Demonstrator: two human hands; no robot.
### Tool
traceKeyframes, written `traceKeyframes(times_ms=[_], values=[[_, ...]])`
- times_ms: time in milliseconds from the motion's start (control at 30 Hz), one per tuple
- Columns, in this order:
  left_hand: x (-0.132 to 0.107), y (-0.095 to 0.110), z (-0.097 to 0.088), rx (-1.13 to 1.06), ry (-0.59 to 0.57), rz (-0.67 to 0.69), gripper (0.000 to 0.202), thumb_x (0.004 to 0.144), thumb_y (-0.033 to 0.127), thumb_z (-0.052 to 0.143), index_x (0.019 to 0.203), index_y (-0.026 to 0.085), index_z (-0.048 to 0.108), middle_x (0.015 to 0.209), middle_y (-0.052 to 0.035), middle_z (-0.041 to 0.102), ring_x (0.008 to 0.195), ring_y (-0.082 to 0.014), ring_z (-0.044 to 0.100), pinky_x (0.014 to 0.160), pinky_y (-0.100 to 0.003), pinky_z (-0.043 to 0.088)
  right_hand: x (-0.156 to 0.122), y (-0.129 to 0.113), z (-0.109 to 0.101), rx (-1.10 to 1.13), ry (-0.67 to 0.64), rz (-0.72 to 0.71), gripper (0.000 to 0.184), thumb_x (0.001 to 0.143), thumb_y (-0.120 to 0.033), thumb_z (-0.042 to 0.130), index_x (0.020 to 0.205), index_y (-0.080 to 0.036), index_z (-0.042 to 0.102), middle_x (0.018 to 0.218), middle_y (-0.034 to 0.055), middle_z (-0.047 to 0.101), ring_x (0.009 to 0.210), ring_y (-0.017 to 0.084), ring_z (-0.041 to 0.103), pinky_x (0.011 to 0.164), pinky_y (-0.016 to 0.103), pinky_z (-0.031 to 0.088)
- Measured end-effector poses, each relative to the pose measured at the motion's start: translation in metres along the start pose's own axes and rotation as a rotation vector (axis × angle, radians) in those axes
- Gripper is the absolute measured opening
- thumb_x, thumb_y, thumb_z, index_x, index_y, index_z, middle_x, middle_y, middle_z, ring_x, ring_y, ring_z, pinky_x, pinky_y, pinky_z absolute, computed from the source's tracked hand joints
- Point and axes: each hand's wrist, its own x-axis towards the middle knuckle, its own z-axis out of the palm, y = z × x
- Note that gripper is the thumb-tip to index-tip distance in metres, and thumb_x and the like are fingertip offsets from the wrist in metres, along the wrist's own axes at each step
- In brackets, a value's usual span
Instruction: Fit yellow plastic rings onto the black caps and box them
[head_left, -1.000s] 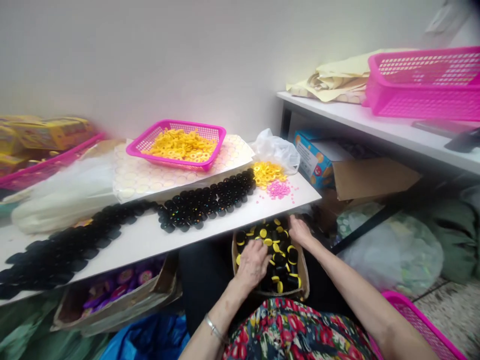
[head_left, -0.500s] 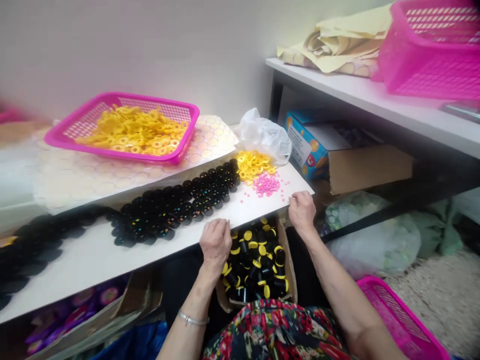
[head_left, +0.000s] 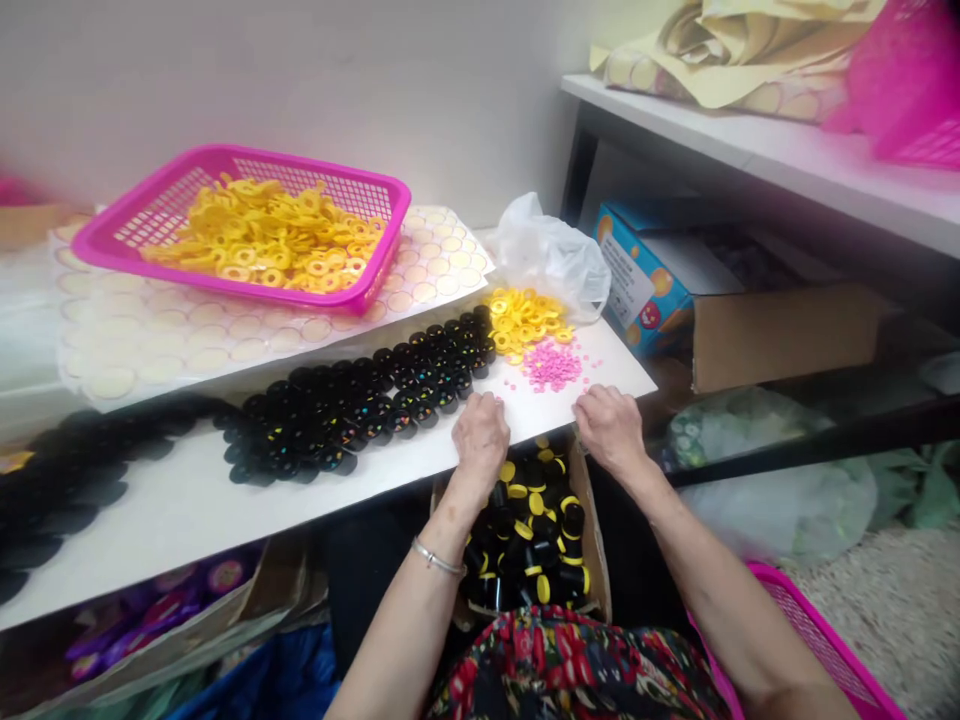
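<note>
My left hand (head_left: 482,437) is closed at the table's front edge, its fingertips by the near end of the rows of black cups (head_left: 390,385). A speck of pink shows near those fingertips; what they hold is too small to make out. My right hand (head_left: 611,428) is curled with thumb and fingers together, just in front of a heap of small pink pieces (head_left: 553,366). Anything inside its pinch is hidden. Behind the pink heap lies a pile of yellow rings (head_left: 527,318). Below and between my hands stands a carton of black pots with yellow lids (head_left: 536,530).
A pink basket (head_left: 240,275) of yellow ring pieces sits on patterned sheets (head_left: 187,350) at the back left. Beside the yellow pile is a clear plastic bag (head_left: 551,250). On the right are a blue open box (head_left: 645,280) and a higher shelf (head_left: 705,145).
My left hand has moved right and up along the table edge, closer to the pink pieces. My right hand has turned inward slightly, toward the pink heap. The camera view has shifted a little.
</note>
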Motion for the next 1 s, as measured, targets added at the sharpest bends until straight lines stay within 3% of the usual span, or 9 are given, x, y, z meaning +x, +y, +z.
traceKeyframes(times_ms=[100,233,367,467,567,833,1000], values=[[-0.005,-0.005,0.000,0.015,0.096,0.055,0.024,0.087,0.021,0.041,0.070,0.018,0.058,0.070,-0.0037,0.056,0.062,-0.0143,0.050,0.056,-0.026,0.033,0.003,-0.015,0.001,-0.062,0.034,-0.074,0.027,0.085,-0.017,0.044,0.062,-0.016,0.058,0.070,0.0065,0.056,0.071,0.017,0.042,0.064,0.031,0.022],[-0.023,-0.030,-0.006,0.040,0.409,0.118,0.017,0.085,0.017,0.045,0.080,0.016,0.061,0.072,-0.0054,0.061,0.068,-0.0158,0.053,0.066,-0.027,0.039,0.008,-0.033,0.006,-0.076,0.045,-0.135,0.025,0.083,-0.013,0.044,0.062,-0.016,0.059,0.069,0.0068,0.055,0.069,0.018,0.040,0.063,0.032,0.021],[-0.038,-0.066,-0.015,-0.006,0.583,-0.017,0.015,0.083,0.020,0.050,0.092,0.015,0.061,0.081,-0.0077,0.062,0.074,-0.0175,0.056,0.069,-0.029,0.042,0.008,-0.042,0.010,-0.035,0.018,-0.222,0.021,0.081,-0.010,0.045,0.068,-0.016,0.060,0.072,0.0077,0.056,0.069,0.018,0.039,0.063,0.032,0.022],[-0.041,-0.083,-0.018,-0.071,0.560,-0.110,0.020,0.083,0.026,0.051,0.099,0.015,0.060,0.084,-0.0072,0.061,0.075,-0.0163,0.057,0.066,-0.027,0.042,0.006,-0.043,0.010,0.011,0.008,-0.281,0.023,0.083,-0.012,0.043,0.066,-0.016,0.059,0.072,0.0073,0.055,0.069,0.018,0.039,0.063,0.031,0.023],[-0.034,-0.085,-0.023,-0.011,0.522,-0.118,0.024,0.082,0.035,0.055,0.095,0.016,0.061,0.086,-0.0078,0.059,0.078,-0.0177,0.054,0.067,-0.028,0.040,0.006,-0.042,0.011,0.097,-0.021,-0.294,0.026,0.084,-0.013,0.042,0.063,-0.016,0.057,0.072,0.0061,0.055,0.069,0.017,0.041,0.064,0.029,0.026],[-0.014,-0.076,-0.036,0.164,0.378,-0.126,0.028,0.079,0.045,0.054,0.073,0.018,0.059,0.081,-0.0089,0.055,0.073,-0.0213,0.041,0.064,-0.033,0.029,0.009,-0.039,0.014,0.561,-0.064,-0.050,0.016,0.083,-0.016,0.046,0.072,-0.018,0.057,0.076,0.0024,0.054,0.074,0.014,0.050,0.069,0.023,0.038],[-0.010,-0.073,-0.035,0.185,0.358,-0.174,0.024,0.075,0.042,0.057,0.073,0.018,0.057,0.083,-0.0090,0.054,0.077,-0.0234,0.042,0.063,-0.033,0.026,0.012,-0.041,0.012,0.575,-0.090,-0.004,0.017,0.081,-0.017,0.047,0.068,-0.018,0.058,0.073,0.0017,0.049,0.070,0.013,0.050,0.065,0.023,0.038]])
